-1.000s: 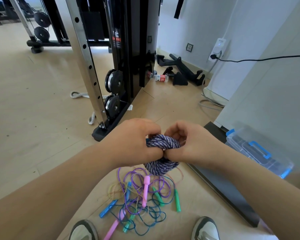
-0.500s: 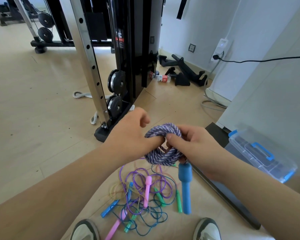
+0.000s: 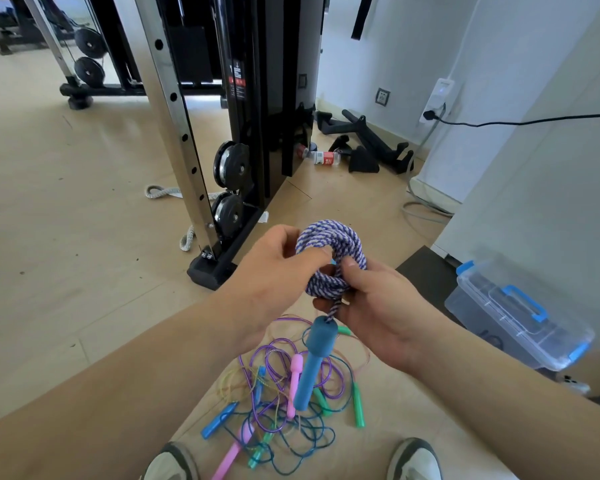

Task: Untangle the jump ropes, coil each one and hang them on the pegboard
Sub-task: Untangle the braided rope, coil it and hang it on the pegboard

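Note:
I hold a purple-and-white braided jump rope (image 3: pixel 329 251), wound into a small coil, in front of me above the floor. My left hand (image 3: pixel 274 275) pinches the coil's left side, with a finger through its middle. My right hand (image 3: pixel 378 306) grips the coil's lower right. One dark blue handle (image 3: pixel 314 362) of this rope hangs down from the coil. Below it on the floor lies a tangle of thin jump ropes (image 3: pixel 284 393) in purple, blue, green and yellow, with pink, blue and green handles. No pegboard shows.
A black weight machine with a steel upright (image 3: pixel 174 133) stands ahead on the left. A clear plastic box with blue latches (image 3: pixel 513 317) sits at the right by a white wall. A black mat (image 3: pixel 426 271) lies beside it. My two shoes (image 3: pixel 413 459) are at the bottom edge.
My hands have opened out from a tight clasp around the coil. The coil now stands up as a ring, and its blue handle has dropped free and hangs below.

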{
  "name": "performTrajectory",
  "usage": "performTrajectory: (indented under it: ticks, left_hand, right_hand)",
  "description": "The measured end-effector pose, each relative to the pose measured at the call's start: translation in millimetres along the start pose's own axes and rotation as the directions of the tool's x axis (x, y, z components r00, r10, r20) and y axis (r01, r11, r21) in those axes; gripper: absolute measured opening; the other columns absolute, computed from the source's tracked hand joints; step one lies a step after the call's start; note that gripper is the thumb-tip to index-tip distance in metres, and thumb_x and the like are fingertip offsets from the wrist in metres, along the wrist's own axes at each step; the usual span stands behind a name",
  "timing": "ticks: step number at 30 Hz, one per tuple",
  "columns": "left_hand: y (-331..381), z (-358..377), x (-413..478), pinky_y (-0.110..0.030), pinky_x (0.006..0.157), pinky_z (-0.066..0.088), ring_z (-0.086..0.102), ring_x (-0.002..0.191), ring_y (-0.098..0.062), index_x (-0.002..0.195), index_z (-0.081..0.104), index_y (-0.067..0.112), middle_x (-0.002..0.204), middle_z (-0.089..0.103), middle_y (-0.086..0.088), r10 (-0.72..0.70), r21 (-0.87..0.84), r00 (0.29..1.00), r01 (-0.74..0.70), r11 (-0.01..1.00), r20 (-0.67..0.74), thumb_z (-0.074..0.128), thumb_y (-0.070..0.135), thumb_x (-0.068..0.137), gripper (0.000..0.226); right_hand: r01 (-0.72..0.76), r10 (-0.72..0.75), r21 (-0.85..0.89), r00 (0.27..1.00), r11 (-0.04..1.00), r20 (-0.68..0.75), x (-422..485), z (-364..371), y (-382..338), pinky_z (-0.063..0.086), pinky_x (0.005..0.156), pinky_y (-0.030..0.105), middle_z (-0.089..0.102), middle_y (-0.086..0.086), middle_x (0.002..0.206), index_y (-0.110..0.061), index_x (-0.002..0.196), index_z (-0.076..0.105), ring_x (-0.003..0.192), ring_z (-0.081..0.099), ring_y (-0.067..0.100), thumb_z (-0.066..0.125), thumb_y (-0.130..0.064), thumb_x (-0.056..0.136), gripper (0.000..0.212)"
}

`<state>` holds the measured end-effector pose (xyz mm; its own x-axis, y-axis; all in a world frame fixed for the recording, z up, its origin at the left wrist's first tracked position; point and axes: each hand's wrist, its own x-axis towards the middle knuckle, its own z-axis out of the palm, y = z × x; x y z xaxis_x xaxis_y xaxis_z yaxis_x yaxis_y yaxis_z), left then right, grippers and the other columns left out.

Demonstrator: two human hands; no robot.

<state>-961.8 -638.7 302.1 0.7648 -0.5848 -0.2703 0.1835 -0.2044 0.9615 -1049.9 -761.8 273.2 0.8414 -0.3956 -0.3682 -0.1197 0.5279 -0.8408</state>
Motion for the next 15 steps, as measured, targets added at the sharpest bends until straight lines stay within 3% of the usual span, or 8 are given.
performTrajectory:
  ticks: [2, 7, 10, 12, 13, 15]
  left_hand:
    - [1, 2, 0, -0.021, 0.075, 0.052, 0.067, 0.083, -0.003, 0.109, 0.064, 0.026, 0.101, 0.074, 0.002, 0.019, 0.008, 1.0, -0.019, 1.0, -0.014, 0.079, 0.029, 0.084, 0.029]
    - [2, 0, -1, -0.029, 0.081, 0.059, 0.072, 0.089, -0.012, 0.113, 0.064, 0.018, 0.104, 0.077, -0.007, 0.047, -0.027, 0.998, -0.048, 0.998, -0.032, 0.081, 0.006, 0.081, 0.038]
    - [3, -3, 0, -0.041, 0.091, 0.058, 0.073, 0.095, -0.025, 0.121, 0.064, 0.01, 0.108, 0.076, -0.014, 0.005, -0.201, 0.999, 0.002, 0.98, 0.034, 0.076, -0.004, 0.084, 0.041]
    - [6, -7, 2, -0.04, 0.085, 0.055, 0.07, 0.085, -0.021, 0.125, 0.064, 0.007, 0.096, 0.075, -0.011, 0.034, -0.283, 0.996, -0.009, 0.959, 0.082, 0.071, -0.004, 0.088, 0.039]
    - [7, -9, 2, -0.035, 0.082, 0.055, 0.068, 0.081, -0.017, 0.124, 0.065, 0.008, 0.09, 0.074, -0.006, 0.079, -0.259, 0.994, -0.057, 0.964, 0.075, 0.069, -0.003, 0.09, 0.036]
    - [8, -14, 3, -0.023, 0.075, 0.054, 0.066, 0.074, -0.006, 0.12, 0.069, 0.014, 0.081, 0.073, 0.008, 0.24, -0.048, 0.97, -0.239, 0.97, 0.028, 0.066, 0.001, 0.095, 0.027]
  right_hand:
    - [-0.006, 0.005, 0.036, 0.999, 0.999, 0.044, -1, 0, -1, 0.057, 0.067, 0.035, 0.069, 0.016, 0.105, 0.002, 0.127, 0.061, 0.077, 0.07, 0.022, 0.039, -0.016, 0.111, 0.033]
    - [-0.003, 0.003, 0.015, 1.0, 1.0, 0.009, -1, -1, 0, 0.058, 0.074, 0.04, 0.073, 0.016, 0.105, -0.001, 0.126, 0.064, 0.084, 0.071, 0.026, 0.041, -0.016, 0.111, 0.032]
    - [0.018, -0.019, -0.038, 1.0, 0.999, -0.015, 0, 1, 1, 0.058, 0.075, 0.038, 0.073, 0.015, 0.106, -0.004, 0.123, 0.066, 0.089, 0.069, 0.025, 0.043, -0.017, 0.111, 0.03]
    - [0.032, -0.033, -0.079, 0.999, 0.996, -0.019, 1, 3, 1, 0.059, 0.076, 0.036, 0.073, 0.012, 0.106, -0.004, 0.124, 0.066, 0.089, 0.068, 0.023, 0.045, -0.019, 0.11, 0.029]
    - [0.035, -0.038, -0.105, 0.999, 0.994, -0.021, 1, 3, 2, 0.059, 0.078, 0.036, 0.074, 0.01, 0.106, -0.004, 0.125, 0.065, 0.091, 0.067, 0.022, 0.047, -0.02, 0.109, 0.029]
    - [0.03, -0.034, -0.134, 0.999, 0.991, -0.028, 2, 3, 7, 0.055, 0.089, 0.039, 0.072, 0.01, 0.104, 0.0, 0.124, 0.065, 0.094, 0.064, 0.022, 0.054, -0.025, 0.106, 0.032]
